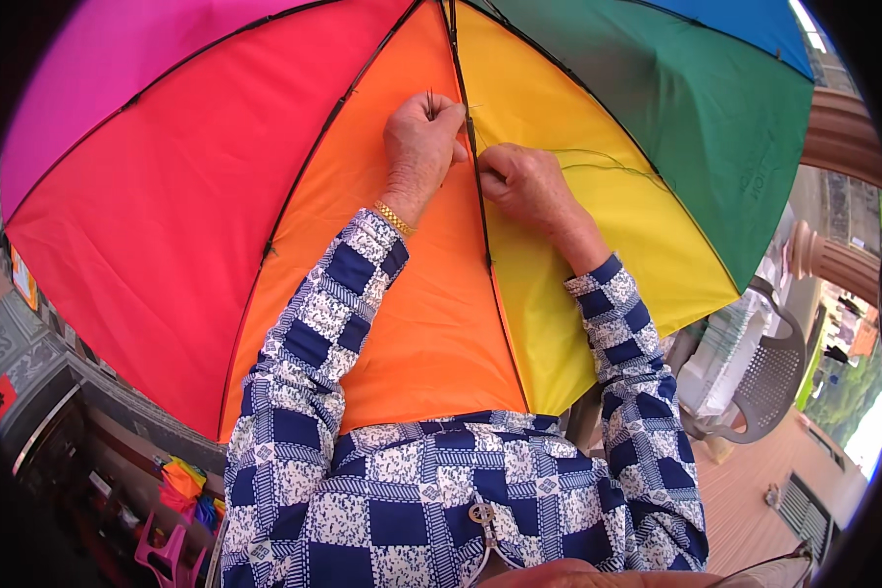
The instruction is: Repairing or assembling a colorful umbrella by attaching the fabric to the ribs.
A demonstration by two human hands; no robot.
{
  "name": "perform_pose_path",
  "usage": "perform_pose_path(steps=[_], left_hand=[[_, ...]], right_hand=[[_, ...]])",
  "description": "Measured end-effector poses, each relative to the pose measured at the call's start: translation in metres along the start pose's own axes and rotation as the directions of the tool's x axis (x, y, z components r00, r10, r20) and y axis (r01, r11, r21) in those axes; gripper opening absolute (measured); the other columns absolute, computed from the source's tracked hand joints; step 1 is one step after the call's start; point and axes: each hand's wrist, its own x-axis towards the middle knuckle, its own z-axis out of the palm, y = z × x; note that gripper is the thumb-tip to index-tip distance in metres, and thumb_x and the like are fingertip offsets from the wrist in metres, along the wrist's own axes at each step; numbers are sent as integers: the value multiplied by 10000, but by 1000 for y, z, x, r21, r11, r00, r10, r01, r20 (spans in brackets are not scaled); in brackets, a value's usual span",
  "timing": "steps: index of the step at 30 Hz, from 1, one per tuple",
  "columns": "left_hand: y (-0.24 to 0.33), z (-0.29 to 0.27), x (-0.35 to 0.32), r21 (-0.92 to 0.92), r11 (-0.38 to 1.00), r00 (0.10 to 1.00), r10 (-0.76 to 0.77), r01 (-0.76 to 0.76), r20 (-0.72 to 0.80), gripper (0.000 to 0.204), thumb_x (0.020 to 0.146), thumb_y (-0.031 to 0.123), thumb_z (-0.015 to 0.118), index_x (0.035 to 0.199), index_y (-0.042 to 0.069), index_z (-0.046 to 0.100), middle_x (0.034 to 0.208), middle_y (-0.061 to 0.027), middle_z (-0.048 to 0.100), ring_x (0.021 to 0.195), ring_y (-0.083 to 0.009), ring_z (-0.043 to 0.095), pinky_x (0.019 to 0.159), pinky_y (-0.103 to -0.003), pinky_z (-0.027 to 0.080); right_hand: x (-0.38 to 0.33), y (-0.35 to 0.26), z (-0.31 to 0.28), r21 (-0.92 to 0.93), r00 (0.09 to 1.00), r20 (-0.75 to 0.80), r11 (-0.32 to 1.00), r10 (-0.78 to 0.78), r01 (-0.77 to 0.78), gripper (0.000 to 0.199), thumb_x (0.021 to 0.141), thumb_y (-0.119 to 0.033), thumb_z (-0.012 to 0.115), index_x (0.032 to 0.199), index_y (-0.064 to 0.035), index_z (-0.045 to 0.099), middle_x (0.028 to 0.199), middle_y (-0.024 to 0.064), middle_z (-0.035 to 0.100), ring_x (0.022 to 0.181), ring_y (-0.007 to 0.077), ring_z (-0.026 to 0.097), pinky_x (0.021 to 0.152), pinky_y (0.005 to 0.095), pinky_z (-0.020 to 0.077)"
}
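Observation:
An open umbrella (392,323) with panels in rainbow colours spreads before me, its inner side and black ribs showing. My left hand (424,152) is closed over the orange panel, thumb and forefinger close to a black rib (480,201). A thin dark pointed piece (430,104) sticks up from its fingers; its kind is unclear. My right hand (534,186) is closed against the yellow side of that same rib, fingertips curled out of sight. Loose dark thread (608,165) trails rightward from beside its knuckles across the yellow panel.
A grey plastic chair (769,367) stands to the right on tiled floor (745,500), with reddish-brown columns (848,137) beyond. At lower left are a pink plastic stool (162,549) and a bundle of bright multicoloured fabric (184,485). The umbrella's near edge reaches my torso.

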Motion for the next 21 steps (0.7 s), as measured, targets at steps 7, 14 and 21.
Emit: perform_pose_path(steps=[7, 14, 21], left_hand=[[-8, -1, 6, -28, 996, 994, -79, 82, 73, 124, 839, 128, 583, 769, 36, 538, 628, -37, 582, 405, -85, 515, 372, -221, 391], [-5, -1, 4, -8, 996, 994, -89, 90, 71, 124, 842, 132, 582, 774, 40, 532, 622, -43, 580, 402, -85, 512, 374, -216, 388], [-5, 1, 3, -33, 998, 997, -60, 62, 57, 119, 825, 119, 614, 777, 42, 537, 607, -31, 576, 398, -74, 497, 368, -206, 361]], right_hand=[[1, 1, -4, 28, 992, 123, 1000, -10, 7, 91, 735, -136, 547, 691, -56, 547, 687, 124, 583, 674, 334, 579, 575, 437, 451], [-1, -2, -3, -4, 995, 98, 1000, 8, -8, 102, 738, -130, 549, 679, -50, 528, 695, 120, 582, 675, 333, 573, 574, 427, 451], [-5, -3, -11, 54, 1000, -10, 998, 18, -18, 73, 760, -139, 564, 741, -77, 596, 695, 101, 584, 667, 311, 581, 574, 409, 463]])
